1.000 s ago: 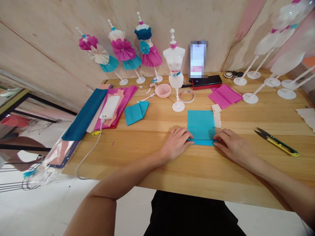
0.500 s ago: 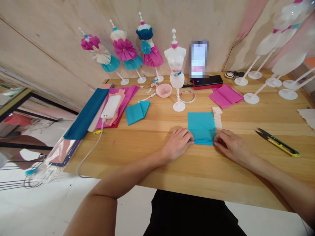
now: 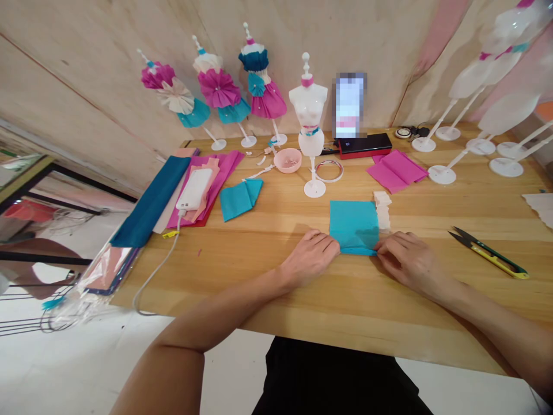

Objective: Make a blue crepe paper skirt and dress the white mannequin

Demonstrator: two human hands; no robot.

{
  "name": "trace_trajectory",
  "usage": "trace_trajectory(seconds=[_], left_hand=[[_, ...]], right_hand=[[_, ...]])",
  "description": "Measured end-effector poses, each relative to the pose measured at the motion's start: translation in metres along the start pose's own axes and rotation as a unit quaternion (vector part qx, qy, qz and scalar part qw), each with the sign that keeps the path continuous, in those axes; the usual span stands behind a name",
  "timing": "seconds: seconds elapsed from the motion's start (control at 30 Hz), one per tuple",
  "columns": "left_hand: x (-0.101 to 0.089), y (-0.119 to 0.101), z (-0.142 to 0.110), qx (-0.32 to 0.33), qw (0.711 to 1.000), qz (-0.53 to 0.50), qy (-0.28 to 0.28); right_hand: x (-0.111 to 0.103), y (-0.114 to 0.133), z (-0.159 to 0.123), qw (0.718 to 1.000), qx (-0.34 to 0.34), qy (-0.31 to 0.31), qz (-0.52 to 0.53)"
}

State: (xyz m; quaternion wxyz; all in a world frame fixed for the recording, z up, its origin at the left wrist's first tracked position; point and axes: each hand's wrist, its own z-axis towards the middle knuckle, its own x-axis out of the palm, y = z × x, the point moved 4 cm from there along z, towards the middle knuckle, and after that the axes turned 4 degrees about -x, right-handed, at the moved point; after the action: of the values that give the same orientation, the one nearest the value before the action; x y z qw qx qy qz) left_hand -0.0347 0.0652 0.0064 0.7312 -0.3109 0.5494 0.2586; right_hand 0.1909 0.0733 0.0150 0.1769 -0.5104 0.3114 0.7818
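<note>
A turquoise crepe paper sheet [image 3: 354, 226] is laid flat on the wooden table [image 3: 254, 245], near the table's front edge and right of centre, with a narrow fold visible along its lower edge. The left hand [image 3: 309, 259] is placed at the sheet's lower left corner, and the right hand [image 3: 411, 263] at its lower right corner. Both are narrowly closed, with the fingertips gathered on the folded edge, so the sheet is held from both sides; the firmness of the grip cannot be determined. A scallop-edged cream paper strip [image 3: 382, 211] is lying just beside the sheet's upper right corner. Yellow-and-black thread snips [image 3: 489, 260] are lying well to the right of the right hand. Farther back, a magenta paper piece [image 3: 396, 171] is lying to the right of a white mannequin stand [image 3: 309, 108], and a pink bowl [image 3: 287, 160] is seen to its left. A folded turquoise paper piece [image 3: 239, 199] is lying left of the bowl. Beyond it, a white power bank [image 3: 194, 189] rests on stacked pink and magenta papers [image 3: 216, 178], beside a long teal paper strip [image 3: 149, 193]. Paper-dressed miniature mannequins [image 3: 257, 86] are standing along the back of the table.
</note>
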Motion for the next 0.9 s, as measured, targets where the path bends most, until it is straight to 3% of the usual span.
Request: trace_trajectory(seconds=[0.23, 0.53, 0.9], left_hand=[[-0.002, 0.003, 0.003, -0.046, 0.997, -0.060, 0.005], [-0.003, 0.013, 0.007, -0.123, 0.982, -0.139, 0.027], [-0.003, 0.012, 0.007, -0.126, 0.984, -0.121, 0.026]], right_hand=[[0.003, -0.003, -0.001, 1.000, 0.022, -0.019, -0.005], [0.004, -0.005, 0.002, 0.998, 0.038, 0.005, 0.042], [0.002, -0.006, 0.003, 0.996, 0.045, 0.013, 0.073]])
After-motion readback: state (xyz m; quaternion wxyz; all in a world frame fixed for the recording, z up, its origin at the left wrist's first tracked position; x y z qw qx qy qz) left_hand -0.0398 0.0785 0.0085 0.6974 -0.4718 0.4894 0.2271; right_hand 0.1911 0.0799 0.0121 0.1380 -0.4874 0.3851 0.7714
